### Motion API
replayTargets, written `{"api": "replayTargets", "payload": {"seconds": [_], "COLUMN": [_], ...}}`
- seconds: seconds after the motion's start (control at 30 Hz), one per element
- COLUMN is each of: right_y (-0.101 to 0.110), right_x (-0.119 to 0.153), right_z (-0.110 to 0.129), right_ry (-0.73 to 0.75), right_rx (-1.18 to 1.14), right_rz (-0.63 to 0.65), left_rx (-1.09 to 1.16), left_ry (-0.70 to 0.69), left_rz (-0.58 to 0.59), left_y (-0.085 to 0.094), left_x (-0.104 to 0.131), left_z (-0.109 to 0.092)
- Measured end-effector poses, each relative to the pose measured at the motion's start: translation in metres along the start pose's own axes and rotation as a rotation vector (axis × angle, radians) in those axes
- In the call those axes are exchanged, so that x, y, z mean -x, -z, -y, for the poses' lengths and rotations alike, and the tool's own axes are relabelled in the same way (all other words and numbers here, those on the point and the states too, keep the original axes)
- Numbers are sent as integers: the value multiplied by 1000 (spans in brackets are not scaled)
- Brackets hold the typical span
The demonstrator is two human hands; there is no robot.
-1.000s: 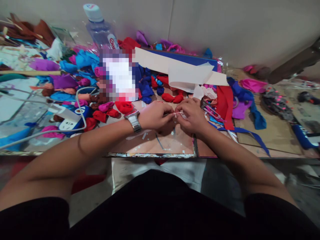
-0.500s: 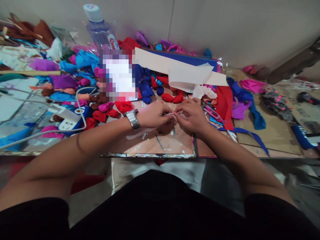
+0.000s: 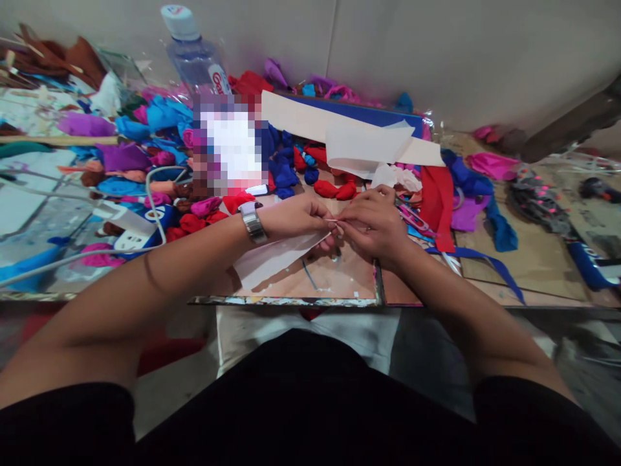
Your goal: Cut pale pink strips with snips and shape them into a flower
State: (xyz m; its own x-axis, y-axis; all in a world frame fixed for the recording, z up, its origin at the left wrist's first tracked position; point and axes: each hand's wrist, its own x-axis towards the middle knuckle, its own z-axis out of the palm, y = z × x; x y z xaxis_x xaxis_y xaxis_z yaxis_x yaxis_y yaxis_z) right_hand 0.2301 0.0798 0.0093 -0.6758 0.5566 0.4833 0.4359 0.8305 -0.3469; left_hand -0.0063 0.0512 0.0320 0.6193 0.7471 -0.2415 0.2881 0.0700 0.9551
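Note:
My left hand (image 3: 305,219), with a metal watch (image 3: 253,222) on the wrist, is closed in a pinch over the bench. A thin pale pink strand (image 3: 334,221) runs from its fingertips to those of my right hand (image 3: 374,221), which pinches the other end. The fingertips of both hands nearly touch. A pale, thin strip (image 3: 276,260) slants from under my left hand down to the left across the bench top. Its upper end reaches the fingers, where the exact hold is hidden. Red knotted bundles (image 3: 336,189) lie just beyond the hands.
Bunched coloured cloth covers the bench's left side, with a bottle (image 3: 187,58), a power strip (image 3: 140,230) and its white cable. Beyond the hands rest a pale sheet (image 3: 301,120) and pink scissors (image 3: 420,217). A blue ribbon (image 3: 490,262) trails over cardboard (image 3: 533,265) at right.
The pale strip has swung into fuller view below my left hand, now slanting towards the bench's front edge. Both hands remain close together, with the right hand's fingers shifted slightly.

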Motion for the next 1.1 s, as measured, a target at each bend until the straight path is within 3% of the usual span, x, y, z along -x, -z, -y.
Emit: {"api": "replayTargets", "payload": {"seconds": [0.17,0.43,0.57,0.67,0.77,0.97,1.1], "right_y": [1,-1,-2,-3,-4,-7,-7], "right_x": [3,3,2,1,0,-2,-3], "right_z": [-5,-5,-2,0,0,1,2], "right_ry": [41,20,-16,-18,-20,-54,-79], "right_rx": [27,45,73,75,60,54,48], "right_rz": [-8,-23,-50,-74,-87,-46,11], "left_rx": [103,-95,-392,-650,-835,-985,-869], "left_ry": [9,-77,-202,-228,-251,-297,-284], "left_rz": [-14,-120,-269,-436,-519,-538,-508], "left_y": [-2,1,-2,-9,-15,-20,-18], "left_x": [-1,-3,0,2,2,0,1], "left_z": [-2,3,-2,-5,-5,-1,-2]}}
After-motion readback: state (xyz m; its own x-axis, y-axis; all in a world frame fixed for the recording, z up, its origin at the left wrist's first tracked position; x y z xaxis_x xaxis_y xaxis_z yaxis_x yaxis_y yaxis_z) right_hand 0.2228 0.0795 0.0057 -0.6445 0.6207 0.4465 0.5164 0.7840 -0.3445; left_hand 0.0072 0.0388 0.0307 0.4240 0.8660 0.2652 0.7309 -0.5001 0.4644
